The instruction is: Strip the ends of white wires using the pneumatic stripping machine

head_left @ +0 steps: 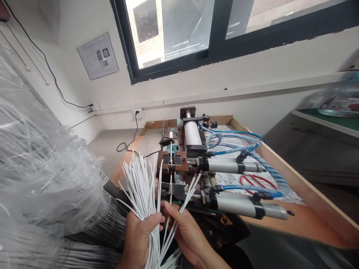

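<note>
My left hand (pixel 141 233) is closed around a thick bundle of white wires (pixel 141 192), whose upper ends fan out toward the wall. Just right of it, my right hand (pixel 186 231) grips a few white wires (pixel 190 192) with dark reddish tips. From between the fingers of my right hand, a single wire (pixel 171 186) runs up to the jaws of a pneumatic machine (pixel 171 160). Whether its tip is inside the jaws I cannot make out. Both hands are close together in front of the machine, and the lower wire lengths trail below them.
Two silver air cylinders (pixel 235 165) with blue hoses (pixel 252 147) stick out to the right. A wooden border (pixel 280 172) surrounds the machine and white scraps. Plastic-wrapped wire bundles (pixel 56 179) crowd the left. A green-topped shelf (pixel 336 121) stands at the right.
</note>
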A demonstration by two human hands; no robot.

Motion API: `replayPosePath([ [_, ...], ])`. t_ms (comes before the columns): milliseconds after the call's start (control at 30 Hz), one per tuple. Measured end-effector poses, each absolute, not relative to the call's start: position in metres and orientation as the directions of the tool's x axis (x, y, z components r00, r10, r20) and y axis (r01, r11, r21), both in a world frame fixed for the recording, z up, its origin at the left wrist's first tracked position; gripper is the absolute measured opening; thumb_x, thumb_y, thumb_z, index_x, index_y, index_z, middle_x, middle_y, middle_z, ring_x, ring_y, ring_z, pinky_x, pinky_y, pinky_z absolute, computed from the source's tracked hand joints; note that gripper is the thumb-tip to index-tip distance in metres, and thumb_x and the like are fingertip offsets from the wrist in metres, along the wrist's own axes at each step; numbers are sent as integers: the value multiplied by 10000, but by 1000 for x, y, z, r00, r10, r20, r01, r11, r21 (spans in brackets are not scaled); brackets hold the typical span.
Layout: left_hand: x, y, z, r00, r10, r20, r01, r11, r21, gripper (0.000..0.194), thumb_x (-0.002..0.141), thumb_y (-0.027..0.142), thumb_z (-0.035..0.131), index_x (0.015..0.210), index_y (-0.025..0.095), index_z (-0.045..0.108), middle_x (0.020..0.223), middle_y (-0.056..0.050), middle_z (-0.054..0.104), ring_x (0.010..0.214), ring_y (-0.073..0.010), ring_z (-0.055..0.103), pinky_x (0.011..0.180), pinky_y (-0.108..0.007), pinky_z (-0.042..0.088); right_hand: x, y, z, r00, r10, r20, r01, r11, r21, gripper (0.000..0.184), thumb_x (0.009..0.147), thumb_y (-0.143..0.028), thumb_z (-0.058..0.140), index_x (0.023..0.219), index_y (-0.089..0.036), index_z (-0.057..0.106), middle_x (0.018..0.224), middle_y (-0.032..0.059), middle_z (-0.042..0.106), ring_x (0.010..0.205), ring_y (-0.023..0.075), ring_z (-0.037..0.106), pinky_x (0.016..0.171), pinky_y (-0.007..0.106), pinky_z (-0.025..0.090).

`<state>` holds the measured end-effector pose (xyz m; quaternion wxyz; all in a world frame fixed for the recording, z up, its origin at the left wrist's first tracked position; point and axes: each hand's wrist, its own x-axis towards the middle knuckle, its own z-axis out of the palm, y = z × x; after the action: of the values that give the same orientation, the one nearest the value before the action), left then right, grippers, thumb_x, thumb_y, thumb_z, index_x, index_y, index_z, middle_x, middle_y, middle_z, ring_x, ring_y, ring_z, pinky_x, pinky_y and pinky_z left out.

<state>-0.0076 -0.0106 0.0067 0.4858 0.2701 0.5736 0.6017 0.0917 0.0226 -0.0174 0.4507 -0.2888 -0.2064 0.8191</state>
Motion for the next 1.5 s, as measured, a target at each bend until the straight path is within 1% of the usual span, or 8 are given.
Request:
replayPosePath([
  [100, -6, -13, 4, -338, 920, -196, -270, 105, 957, 209, 561, 118, 664, 769, 109, 640, 648, -38, 671, 582, -169, 590, 525, -266, 464, 91, 20, -14, -433, 870, -236, -574, -468, -672, 230, 628, -349, 669, 602, -123, 638, 510, -8, 539, 490, 90, 444, 518, 223, 362],
  [233, -5, -17, 0, -300, 939, -167, -289, 78, 954, 190, 574, 104, 648, 763, 113, 642, 631, -23, 653, 610, -170, 583, 565, -270, 460, 91, 15, -20, -295, 927, -233, -502, -358, -787, 219, 571, -333, 711, 640, -133, 652, 503, -20, 546, 491, 98, 434, 528, 229, 351],
  [367, -7, -19, -2, -331, 922, -201, -319, 91, 943, 165, 553, 109, 663, 714, 117, 627, 615, -19, 651, 570, -160, 583, 553, -269, 466, 95, 9, -27, -164, 958, -235, -461, -285, -840, 226, 625, -367, 662, 621, -144, 627, 536, -14, 556, 508, 102, 421, 519, 222, 332],
  [533, -9, -18, 1, -459, 834, -306, -349, 147, 925, 184, 528, 192, 703, 663, 123, 598, 532, -9, 626, 520, -171, 598, 511, -282, 484, 99, 4, -30, -128, 956, -266, -451, -295, -842, 261, 674, -374, 617, 571, -137, 578, 516, -19, 517, 493, 86, 382, 503, 208, 305],
  [867, -8, -13, 8, -469, 841, -270, -343, 108, 933, 172, 518, 192, 706, 634, 133, 593, 481, 14, 604, 455, -151, 580, 470, -255, 461, 97, 15, -28, -158, 933, -322, -593, -350, -725, 232, 636, -309, 654, 523, -125, 567, 480, -24, 487, 439, 63, 339, 444, 201, 278],
  [1100, -6, -17, -2, -391, 896, -210, -292, 96, 952, 165, 545, 158, 682, 695, 126, 622, 528, -1, 622, 472, -128, 547, 486, -246, 437, 92, 17, -16, -412, 868, -278, -587, -486, -647, 250, 639, -381, 647, 614, -136, 599, 473, -39, 451, 459, 87, 418, 475, 218, 363],
  [1267, 0, -25, -7, -314, 922, -228, -296, 133, 946, 170, 528, 134, 670, 693, 116, 637, 521, -5, 619, 497, -141, 544, 490, -247, 425, 91, 12, -19, -333, 910, -246, -557, -400, -728, 266, 592, -395, 679, 660, -149, 604, 480, -43, 459, 404, 79, 366, 381, 206, 313],
  [1500, -8, -28, -14, -398, 859, -323, -362, 176, 915, 138, 575, 194, 676, 678, 122, 619, 551, -24, 656, 547, -168, 603, 549, -278, 474, 102, 0, -29, -186, 950, -252, -426, -310, -850, 285, 636, -414, 639, 683, -135, 672, 489, -28, 482, 485, 95, 386, 508, 218, 308],
])
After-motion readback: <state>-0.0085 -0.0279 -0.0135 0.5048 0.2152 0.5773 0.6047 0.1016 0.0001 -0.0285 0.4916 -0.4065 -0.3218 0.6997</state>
